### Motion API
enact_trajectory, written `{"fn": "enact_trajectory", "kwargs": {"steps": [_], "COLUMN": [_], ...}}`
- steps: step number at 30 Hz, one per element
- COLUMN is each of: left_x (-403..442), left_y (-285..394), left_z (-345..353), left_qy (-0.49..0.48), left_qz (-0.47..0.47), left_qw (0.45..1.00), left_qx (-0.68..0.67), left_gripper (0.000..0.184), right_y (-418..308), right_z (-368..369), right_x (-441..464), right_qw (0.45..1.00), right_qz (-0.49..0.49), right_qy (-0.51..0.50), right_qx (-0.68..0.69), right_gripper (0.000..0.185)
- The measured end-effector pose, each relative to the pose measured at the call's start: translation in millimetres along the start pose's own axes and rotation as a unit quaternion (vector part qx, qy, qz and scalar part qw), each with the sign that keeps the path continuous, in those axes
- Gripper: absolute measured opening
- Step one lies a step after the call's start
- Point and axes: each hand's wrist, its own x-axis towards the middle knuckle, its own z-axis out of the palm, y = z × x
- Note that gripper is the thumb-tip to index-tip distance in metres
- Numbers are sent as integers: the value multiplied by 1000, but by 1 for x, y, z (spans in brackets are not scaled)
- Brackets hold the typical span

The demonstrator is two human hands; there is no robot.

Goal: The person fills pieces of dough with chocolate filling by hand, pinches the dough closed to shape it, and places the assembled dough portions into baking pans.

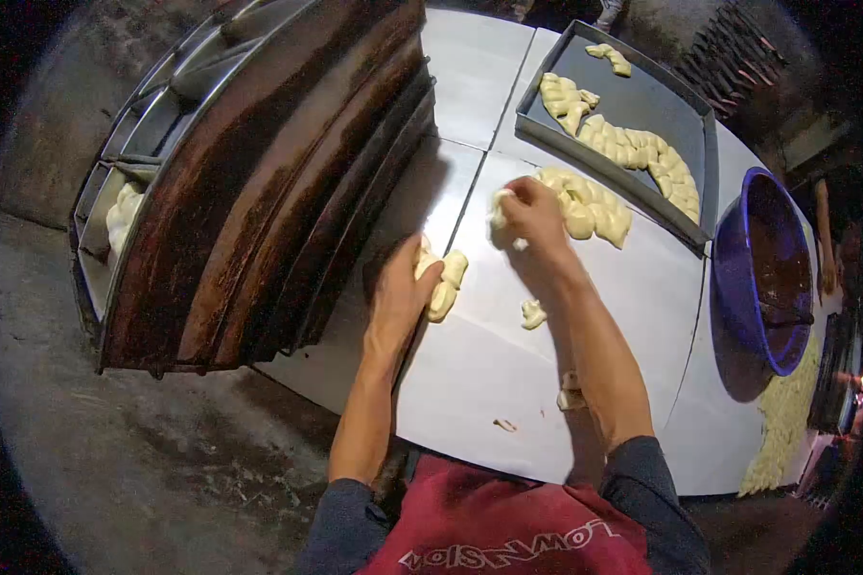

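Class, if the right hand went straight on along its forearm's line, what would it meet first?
The right hand seems to have a free way over the white tabletop to its far edge; the brown ribbed stack looks just left of that line, though depth is unclear.

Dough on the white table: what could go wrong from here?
Left grip is against the dough pieces; too much pressure might flatten them.
Right grip seems to pinch a small dough bit, which might slip or tear.
A loose dough scrap lies beside the right forearm, which could brush and smear it.
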Motion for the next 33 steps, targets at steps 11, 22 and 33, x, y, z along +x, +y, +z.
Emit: {"fn": "enact_trajectory", "kwargs": {"steps": [11, 22, 33], "left_x": [-28, -60, -106], "left_y": [109, 159, 205], "left_z": [62, 127, 233], "left_qy": [-124, -191, -119], "left_qz": [38, 53, 320], "left_qw": [983, 941, 860], "left_qx": [-132, -274, -380], "left_gripper": [50, 47, 103], "right_y": [-45, -43, -86], "right_z": [-87, -138, -199], "right_x": [-122, -189, -232], "right_qw": [956, 987, 914], "right_qz": [146, 27, -3], "right_qy": [-58, 80, 39], "right_qx": [248, 133, 404], "right_gripper": [33, 29, 17]}}
